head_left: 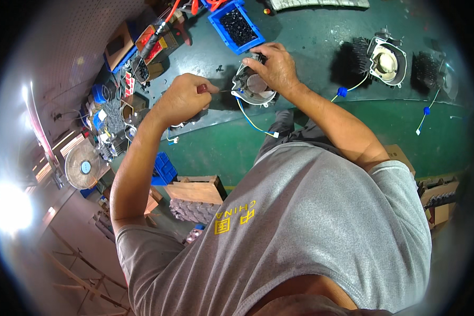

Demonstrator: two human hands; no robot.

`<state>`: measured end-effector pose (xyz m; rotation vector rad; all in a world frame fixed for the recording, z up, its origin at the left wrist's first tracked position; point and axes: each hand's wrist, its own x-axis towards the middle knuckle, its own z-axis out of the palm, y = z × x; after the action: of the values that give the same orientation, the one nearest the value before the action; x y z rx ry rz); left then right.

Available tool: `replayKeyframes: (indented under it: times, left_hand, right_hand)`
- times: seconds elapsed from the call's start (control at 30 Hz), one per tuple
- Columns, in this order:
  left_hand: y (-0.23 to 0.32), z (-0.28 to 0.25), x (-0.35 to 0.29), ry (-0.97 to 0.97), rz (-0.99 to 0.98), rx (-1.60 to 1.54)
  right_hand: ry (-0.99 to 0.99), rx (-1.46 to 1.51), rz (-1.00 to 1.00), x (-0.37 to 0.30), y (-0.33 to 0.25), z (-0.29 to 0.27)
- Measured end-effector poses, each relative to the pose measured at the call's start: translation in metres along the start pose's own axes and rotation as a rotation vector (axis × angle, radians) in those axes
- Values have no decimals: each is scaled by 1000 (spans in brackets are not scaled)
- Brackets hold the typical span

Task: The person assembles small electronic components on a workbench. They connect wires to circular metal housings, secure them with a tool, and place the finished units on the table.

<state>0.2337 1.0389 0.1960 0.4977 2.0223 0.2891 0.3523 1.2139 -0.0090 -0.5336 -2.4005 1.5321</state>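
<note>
My left hand (183, 100) is closed around a screwdriver with a red handle (201, 89). Its thin shaft points right, toward the side of a round metal motor housing (239, 85) on the bench; whether the tip touches cannot be made out. My right hand (279, 69) grips the far right rim of that housing, thumb on top and fingers partly hidden. From the near side of the housing, a blue and yellow wire (252, 124) hangs over the bench edge and ends in a white connector (276, 135). Small black pieces (219, 68) lie left of the housing.
A blue bin (219, 36) of small black parts stands behind my hands. Two more finned housings, one with a pale round centre (388, 64) and one dark (429, 71), sit at the right with trailing wires. Boxes (154, 42) and a fan (82, 166) are at the left.
</note>
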Motion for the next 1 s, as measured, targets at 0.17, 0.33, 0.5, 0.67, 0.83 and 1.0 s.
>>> replayKeyframes:
  times: [0.17, 0.33, 0.5, 0.67, 0.83, 1.0]
  left_hand:
    - [4, -2, 0, 1, -18, -34]
    - [-16, -6, -25, 165, 106, -335]
    - [-78, 91, 1, 665, 241, -561]
    - [-107, 139, 83, 942, 142, -104]
    - [-137, 174, 82, 807, 130, -531]
    - [-124, 187, 76, 379, 160, -1225]
  right_hand:
    - [-18, 2, 30, -1, -2, -1]
    - [3, -3, 18, 0, -2, -2]
    - [35, 3, -9, -1, -9, -1]
    - [6, 8, -15, 2, -5, -1]
    - [-10, -34, 8, 0, -7, -3]
    - [-19, -24, 6, 2, -7, -2]
